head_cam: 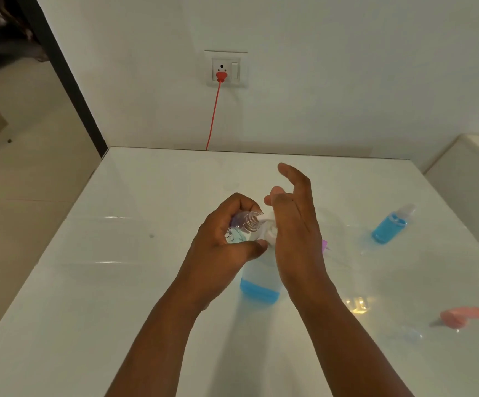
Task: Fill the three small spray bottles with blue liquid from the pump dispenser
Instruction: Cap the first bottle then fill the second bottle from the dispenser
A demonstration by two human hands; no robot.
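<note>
- The left hand (221, 242) is curled round a small clear plastic spray bottle (245, 224) with its cap off, fingers over the far side and thumb across the near side; the bottle is tilted so its threaded open neck points right, toward the pump's nozzle.
- The right hand (292, 222) is released, fingers straight and slightly spread; the heel of the palm rests on the white pump head (271, 232) of the dispenser, and the fingers point up and away.
- The translucent plastic pump dispenser (259, 282) stands upright on the glossy white table (118, 282), between the two wrists, with a low band of blue liquid at its bottom.
- The small bottle's neck sits right at the white nozzle; whether they touch cannot be told.
- A second small spray bottle (390, 226), filled with blue liquid and wearing a clear cap, lies tilted on the table well to the right of the hands.
- A pink spray-head cap (462, 316) lies on its side near the table's right front; a faint clear object just in front of it is too blurred to identify.
- A small purple piece (325, 245) peeks out behind the right hand.
- On the white wall, a red plug (221, 75) sits in a wall socket (227, 69), its red cord (214, 116) running down behind the table's far edge.
</note>
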